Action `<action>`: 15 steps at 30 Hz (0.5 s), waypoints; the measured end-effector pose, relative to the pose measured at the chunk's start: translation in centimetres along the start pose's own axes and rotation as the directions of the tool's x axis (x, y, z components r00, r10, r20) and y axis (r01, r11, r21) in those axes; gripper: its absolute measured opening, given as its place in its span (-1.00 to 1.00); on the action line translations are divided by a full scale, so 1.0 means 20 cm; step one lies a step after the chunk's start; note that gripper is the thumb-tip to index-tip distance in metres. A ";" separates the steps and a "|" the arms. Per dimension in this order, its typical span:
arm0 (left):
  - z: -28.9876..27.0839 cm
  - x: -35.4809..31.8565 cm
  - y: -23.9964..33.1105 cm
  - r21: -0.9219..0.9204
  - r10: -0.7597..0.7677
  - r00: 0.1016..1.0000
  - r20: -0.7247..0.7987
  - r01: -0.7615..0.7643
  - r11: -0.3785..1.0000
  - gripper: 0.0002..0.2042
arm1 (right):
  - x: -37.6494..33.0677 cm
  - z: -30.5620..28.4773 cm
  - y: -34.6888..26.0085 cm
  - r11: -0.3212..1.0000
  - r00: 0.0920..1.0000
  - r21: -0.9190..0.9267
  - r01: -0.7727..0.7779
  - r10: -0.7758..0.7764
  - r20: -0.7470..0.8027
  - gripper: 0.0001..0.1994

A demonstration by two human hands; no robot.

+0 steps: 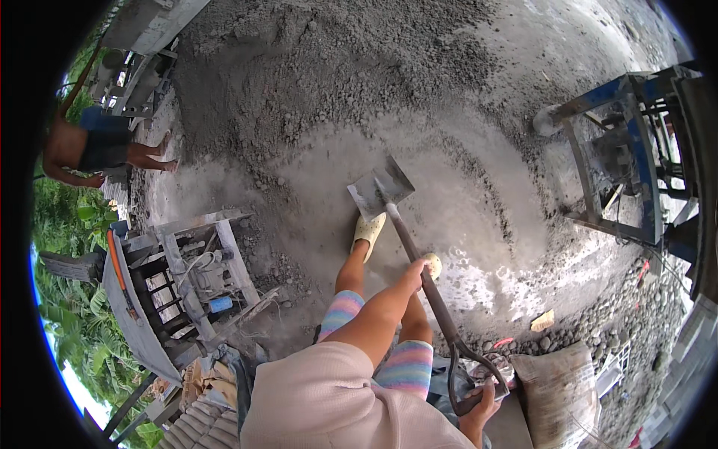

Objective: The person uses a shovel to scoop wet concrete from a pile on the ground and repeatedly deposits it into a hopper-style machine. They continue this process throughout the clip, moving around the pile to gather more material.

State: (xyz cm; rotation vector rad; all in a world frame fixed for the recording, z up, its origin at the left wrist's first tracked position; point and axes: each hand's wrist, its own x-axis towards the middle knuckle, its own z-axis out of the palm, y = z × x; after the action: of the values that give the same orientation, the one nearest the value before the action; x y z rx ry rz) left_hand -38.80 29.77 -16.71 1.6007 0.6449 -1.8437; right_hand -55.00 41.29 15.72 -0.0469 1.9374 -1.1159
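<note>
Hands (415, 275) (482, 404) both gripping shovel (419, 262); tan sack (561, 389) just right of handle.

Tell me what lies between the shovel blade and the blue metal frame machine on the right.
In the head view, only bare grey ground, swept in curved streaks, lies between the shovel blade and the blue frame machine; loose gravel lines its edges.

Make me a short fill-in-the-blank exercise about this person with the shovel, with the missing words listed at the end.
1. The right hand grips the D-shaped ____ at the top end of the shovel.
2. The left hand holds the shovel's ____ partway down.
3. The shovel blade is over the grey ____ heap, just past the foot in a yellow clog.

Missing words: handle; shaft; gravel
</note>
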 end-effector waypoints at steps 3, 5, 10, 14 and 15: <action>0.00 -0.15 0.19 -0.073 -0.011 0.999 0.038 0.013 0.997 -0.82 | 0.04 0.13 0.10 0.995 0.996 0.054 -0.082 0.080 0.044 -0.87; -0.04 -0.31 0.34 -0.007 -0.003 0.996 0.084 0.004 1.000 -0.66 | 0.04 0.32 0.14 0.966 0.975 0.134 -0.220 0.218 0.031 -0.84; -0.21 -0.50 0.70 0.006 0.062 0.977 0.205 -0.064 0.998 -0.53 | 0.02 1.00 0.09 0.919 0.927 0.214 -0.332 0.277 0.252 -0.79; -0.51 -0.71 0.93 0.117 0.281 0.953 0.113 -0.294 0.949 -0.61 | -0.03 1.29 0.13 0.931 0.918 0.226 -0.285 0.197 0.344 -0.74; -0.60 -0.75 0.95 0.181 0.328 0.942 0.069 -0.335 0.924 -0.67 | -0.05 1.31 0.14 0.928 0.914 0.235 -0.289 0.194 0.357 -0.74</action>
State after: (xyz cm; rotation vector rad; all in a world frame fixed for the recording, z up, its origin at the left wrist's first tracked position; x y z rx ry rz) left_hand -15.59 26.98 -3.23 1.6724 0.1655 -1.7144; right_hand -35.11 25.54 8.87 0.1541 1.4300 -1.1254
